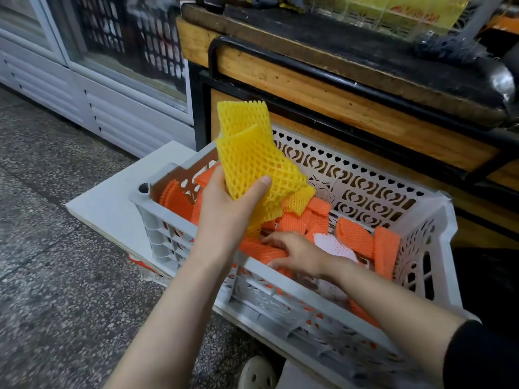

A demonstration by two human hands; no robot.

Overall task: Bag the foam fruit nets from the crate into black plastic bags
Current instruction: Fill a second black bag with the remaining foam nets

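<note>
A grey-white plastic crate [373, 186] stands on the floor, filled with orange foam fruit nets [356, 237] and a white net [332, 244]. My left hand [227, 209] holds a bunch of yellow foam nets [250, 153] upright above the crate's left end, thumb across their front. My right hand [295, 251] reaches down inside the crate near its front wall, and its fingers curl around an orange net [258, 249]. No black bag is in view.
The crate sits on a white board [112, 203] over speckled floor. A wooden counter with black trim [351, 108] stands right behind it. A glass-door cooler [84, 66] is at the back left. A white shoe [257, 373] shows at the bottom.
</note>
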